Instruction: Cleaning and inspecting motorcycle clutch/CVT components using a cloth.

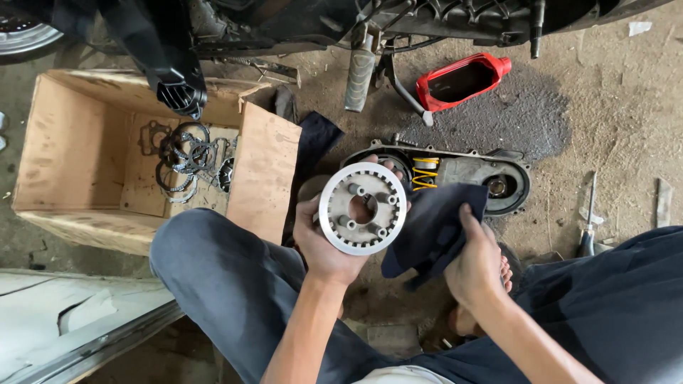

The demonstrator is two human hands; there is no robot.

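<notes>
My left hand [321, 242] holds a round silver metal clutch plate [362, 208] with a centre hole and several studs, face up in front of me. My right hand [475, 263] grips a dark blue rag [434, 224] whose edge lies against the plate's right side. Both hands hover above the dirt floor between my knees. Just beyond the plate lies a grey engine case cover [491, 178] with a yellow spring [425, 173] in it.
A wooden crate [78, 149] at the left holds rings and gaskets [186, 160]. A motorbike's underside [370, 28] spans the top. A red cut-open container [462, 80] rests by an oil stain, and a screwdriver [588, 220] lies on the floor at the right.
</notes>
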